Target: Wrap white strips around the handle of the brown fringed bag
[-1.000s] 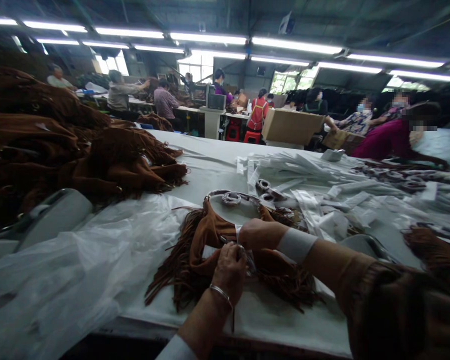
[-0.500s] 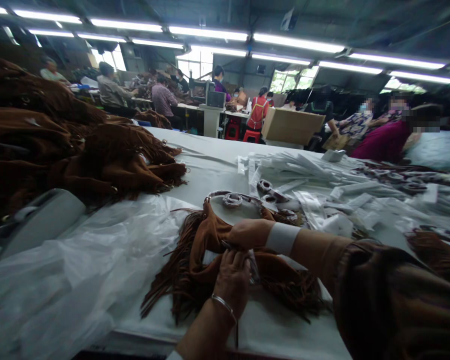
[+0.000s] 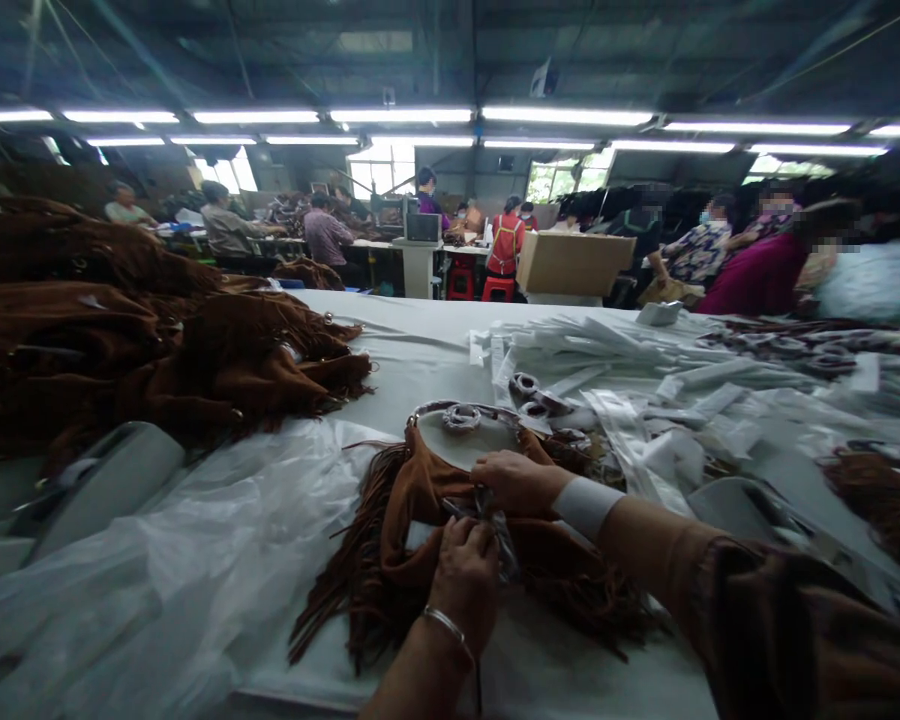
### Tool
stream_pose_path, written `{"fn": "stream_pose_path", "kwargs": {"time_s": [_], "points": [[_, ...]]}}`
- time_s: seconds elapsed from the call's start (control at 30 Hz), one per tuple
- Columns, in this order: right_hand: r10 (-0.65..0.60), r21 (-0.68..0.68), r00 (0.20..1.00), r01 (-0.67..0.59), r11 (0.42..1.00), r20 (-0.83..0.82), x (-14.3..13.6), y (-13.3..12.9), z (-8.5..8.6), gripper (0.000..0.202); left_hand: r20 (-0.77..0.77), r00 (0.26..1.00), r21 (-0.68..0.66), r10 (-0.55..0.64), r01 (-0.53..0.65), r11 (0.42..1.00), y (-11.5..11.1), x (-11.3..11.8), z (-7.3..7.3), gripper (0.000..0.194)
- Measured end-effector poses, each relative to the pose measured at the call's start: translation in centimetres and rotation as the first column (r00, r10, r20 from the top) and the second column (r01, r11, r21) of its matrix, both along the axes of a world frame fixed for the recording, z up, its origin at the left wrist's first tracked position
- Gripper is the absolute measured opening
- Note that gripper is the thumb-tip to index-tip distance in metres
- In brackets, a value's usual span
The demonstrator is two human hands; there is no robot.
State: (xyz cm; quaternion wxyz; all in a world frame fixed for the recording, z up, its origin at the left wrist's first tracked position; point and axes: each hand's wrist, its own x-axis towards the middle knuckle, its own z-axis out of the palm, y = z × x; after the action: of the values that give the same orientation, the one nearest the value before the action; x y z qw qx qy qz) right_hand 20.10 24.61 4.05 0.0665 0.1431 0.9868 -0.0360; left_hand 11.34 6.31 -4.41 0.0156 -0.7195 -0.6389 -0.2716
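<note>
A brown fringed bag [image 3: 427, 470] lies on the white table before me, its mouth facing up and its strap [image 3: 487, 408] looped away at the far side. White stuffing or paper shows inside the mouth. My left hand [image 3: 465, 570], with a silver bracelet at the wrist, is closed over the bag's mouth, its fingers bent around a crumpled clear plastic wrapping [image 3: 506, 550]. From the right, my right hand [image 3: 521, 482] pinches the upper end of that plastic; a white band circles its wrist. What the plastic covers is hidden.
Brown suede bags [image 3: 195, 350] are heaped at the left. Thin plastic sheeting [image 3: 157, 560] spreads beside the bag. White strips [image 3: 592, 345] and wrapped pieces [image 3: 529, 390] lie at the right. Several people work beyond the table [image 3: 405, 335], near a cardboard box [image 3: 576, 262].
My right hand has moved slightly right and away from the left hand, exposing more of the clear plastic between them. My left hand stays at the bag's mouth. The view has levelled and tilted up.
</note>
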Motion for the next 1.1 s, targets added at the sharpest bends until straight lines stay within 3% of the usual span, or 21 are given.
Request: {"fn": "stream_pose_path", "kwargs": {"time_s": [0.1,0.17,0.23,0.33,0.47,0.57,0.63,0.7,0.73,0.8,0.87,0.93,1.0,1.1], "points": [[-0.077,0.049,0.997,0.078,0.996,-0.03,0.1,0.2,0.3,0.009,0.009,1.0,0.037,-0.005,0.004,0.999,-0.1,0.0,0.1,0.016],[-0.12,0.088,0.987,0.129,0.988,-0.103,0.8,-0.7,1.0,0.009,0.037,0.999,0.056,-0.024,0.022,0.998,-0.2,0.0,0.2,0.012],[-0.142,0.103,0.975,0.161,0.982,-0.174,2.1,-2.9,1.0,0.012,0.087,0.996,0.067,-0.031,0.025,0.997,-0.2,0.0,0.2,0.009],[-0.121,0.038,0.965,0.134,0.99,-0.234,4.8,-8.0,-0.8,0.012,0.163,0.986,0.067,-0.037,0.026,0.997,-0.2,0.0,0.9,0.008],[-0.132,0.047,0.941,0.154,0.987,-0.313,7.6,-13.1,-4.1,0.022,0.205,0.974,0.03,-0.096,0.092,0.995,-1.6,-0.3,3.9,0.016],[-0.127,0.149,0.937,0.184,0.972,-0.326,8.0,-14.2,-5.4,0.025,0.257,0.965,-0.007,-0.046,0.05,0.999,-3.8,0.0,6.6,0.018],[-0.131,0.215,0.929,0.215,0.953,-0.346,7.5,-14.3,-6.2,0.026,0.379,0.925,-0.053,0.013,0.007,0.999,-5.3,1.1,7.5,0.019],[-0.131,0.286,0.921,0.246,0.926,-0.367,6.8,-14.3,-7.2,0.029,0.594,0.795,-0.2,0.119,0.003,0.98,-6.5,2.6,7.2,0.018],[-0.132,0.321,0.919,0.26,0.911,-0.371,6.5,-14.3,-7.7,0.03,0.713,0.671,-0.294,0.204,0.022,0.955,-6.9,3.4,6.9,0.017],[-0.143,0.372,0.925,0.278,0.886,-0.351,6.0,-14.3,-8.6,0.028,0.865,0.316,-0.437,0.389,0.096,0.894,-7.2,4.8,6.0,0.02],[-0.153,0.398,0.937,0.277,0.874,-0.314,5.9,-14.3,-9.0,0.025,0.866,-0.062,-0.484,0.496,0.141,0.864,-7.1,5.8,5.5,0.024],[-0.139,0.409,0.946,0.256,0.876,-0.294,6.1,-14.2,-8.7,0.023,0.797,-0.322,-0.486,0.511,0.159,0.859,-6.7,6.4,5.7,0.023],[-0.111,0.411,0.943,0.24,0.879,-0.313,6.4,-14.0,-8.0,0.022,0.716,-0.456,-0.496,0.528,0.2,0.845,-6.1,6.6,6.1,0.021],[-0.085,0.392,0.929,0.233,0.89,-0.359,6.9,-13.5,-6.4,0.019,0.668,-0.558,-0.449,0.493,0.226,0.864,-5.0,6.8,6.3,0.023]]}}
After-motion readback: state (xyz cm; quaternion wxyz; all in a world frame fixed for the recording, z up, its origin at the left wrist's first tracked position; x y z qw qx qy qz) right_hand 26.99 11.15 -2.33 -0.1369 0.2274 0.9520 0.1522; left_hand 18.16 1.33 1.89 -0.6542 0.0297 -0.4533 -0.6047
